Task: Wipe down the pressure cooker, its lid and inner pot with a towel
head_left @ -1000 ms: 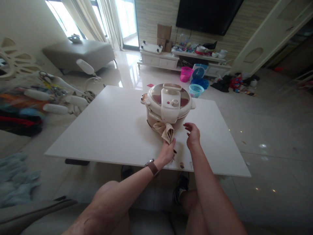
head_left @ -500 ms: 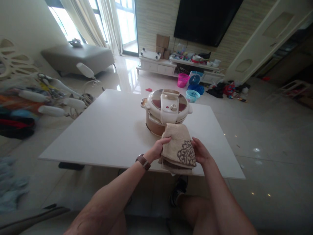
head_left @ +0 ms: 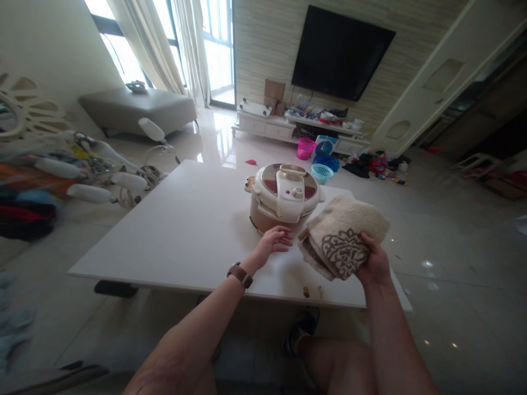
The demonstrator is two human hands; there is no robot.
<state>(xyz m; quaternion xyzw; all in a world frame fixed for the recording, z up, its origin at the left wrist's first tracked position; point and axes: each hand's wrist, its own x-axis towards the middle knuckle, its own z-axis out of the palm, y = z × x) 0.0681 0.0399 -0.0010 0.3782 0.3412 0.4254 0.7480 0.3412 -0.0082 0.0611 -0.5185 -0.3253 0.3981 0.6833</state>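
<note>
A cream rice cooker [head_left: 284, 196] with a closed lid stands on the white table [head_left: 185, 219]. My right hand [head_left: 374, 262] grips a folded beige towel [head_left: 342, 236] with a brown pattern, held above the table to the right of the cooker. My left hand [head_left: 274, 240] hovers just in front of the cooker's base with its fingers spread and nothing in it. A brown watch sits on my left wrist.
A white drying rack with clothes [head_left: 61, 170] stands to the left. Behind the table are pink and blue baskets [head_left: 315, 159], a low TV cabinet [head_left: 296, 126] and a grey sofa [head_left: 138, 107]. Small crumbs [head_left: 307, 292] lie near the table's front edge.
The towel was pulled from under the cooker by my left hand, held by both hands, and now rests in my right hand alone, moved right. My left hand has let go.
</note>
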